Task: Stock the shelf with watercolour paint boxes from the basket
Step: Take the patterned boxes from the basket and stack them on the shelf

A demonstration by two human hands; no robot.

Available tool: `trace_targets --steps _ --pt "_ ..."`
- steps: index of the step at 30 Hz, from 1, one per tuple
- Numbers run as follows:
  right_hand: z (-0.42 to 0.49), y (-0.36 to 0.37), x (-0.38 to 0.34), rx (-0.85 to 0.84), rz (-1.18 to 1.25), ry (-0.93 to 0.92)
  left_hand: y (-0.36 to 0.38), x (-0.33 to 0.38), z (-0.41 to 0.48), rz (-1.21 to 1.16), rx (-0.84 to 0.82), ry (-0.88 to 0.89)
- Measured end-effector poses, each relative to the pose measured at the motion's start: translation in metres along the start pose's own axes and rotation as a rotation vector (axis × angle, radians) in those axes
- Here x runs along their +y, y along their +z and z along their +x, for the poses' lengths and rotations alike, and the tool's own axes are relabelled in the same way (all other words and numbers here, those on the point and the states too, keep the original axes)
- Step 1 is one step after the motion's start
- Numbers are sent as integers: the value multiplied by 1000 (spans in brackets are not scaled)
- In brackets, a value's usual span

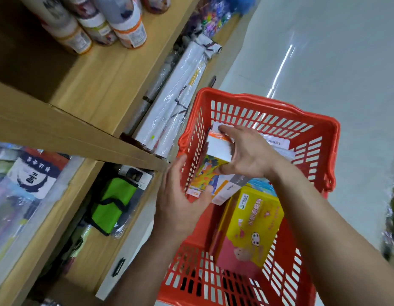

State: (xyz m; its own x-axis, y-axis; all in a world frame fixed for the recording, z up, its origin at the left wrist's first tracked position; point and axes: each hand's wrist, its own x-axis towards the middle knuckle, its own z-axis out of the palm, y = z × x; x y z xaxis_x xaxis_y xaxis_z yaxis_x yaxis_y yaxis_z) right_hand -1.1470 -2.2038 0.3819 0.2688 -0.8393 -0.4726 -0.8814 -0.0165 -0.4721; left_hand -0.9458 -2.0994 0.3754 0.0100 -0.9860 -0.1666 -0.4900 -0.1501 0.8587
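In the red basket [324,129], by its left wall, the right hand [246,151] curls round a white-and-orange paint box [218,146]. The left hand [180,195] lays its thumb on a colourful box [206,175]; whether it pinches, I cannot tell. A far white box [277,143] reads "OLOURS".

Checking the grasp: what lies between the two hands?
In the head view, paint boxes: right hand grips their top end, left hand holds the lower end.

Jars [129,29] stand on the wooden shelf [116,80], the red basket [269,102] on the floor [335,62].
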Motion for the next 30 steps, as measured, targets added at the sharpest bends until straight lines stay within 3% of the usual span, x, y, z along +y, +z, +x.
trace_targets --steps 2,8,15,21,25,30 --pt "0 1 2 6 -9 5 18 4 27 -171 -74 -81" --pt "-6 6 15 35 67 4 50 -23 58 -322 -265 -171" --pt "-37 13 46 102 -94 171 58 -29 57 -329 -241 -214" --pt "-70 58 43 630 132 320 63 -28 62 -372 -211 -222" --pt "-72 74 42 424 579 311 63 -33 63 -402 -227 -215" --pt "-55 89 32 419 692 239 64 -31 62 -459 -239 -212"
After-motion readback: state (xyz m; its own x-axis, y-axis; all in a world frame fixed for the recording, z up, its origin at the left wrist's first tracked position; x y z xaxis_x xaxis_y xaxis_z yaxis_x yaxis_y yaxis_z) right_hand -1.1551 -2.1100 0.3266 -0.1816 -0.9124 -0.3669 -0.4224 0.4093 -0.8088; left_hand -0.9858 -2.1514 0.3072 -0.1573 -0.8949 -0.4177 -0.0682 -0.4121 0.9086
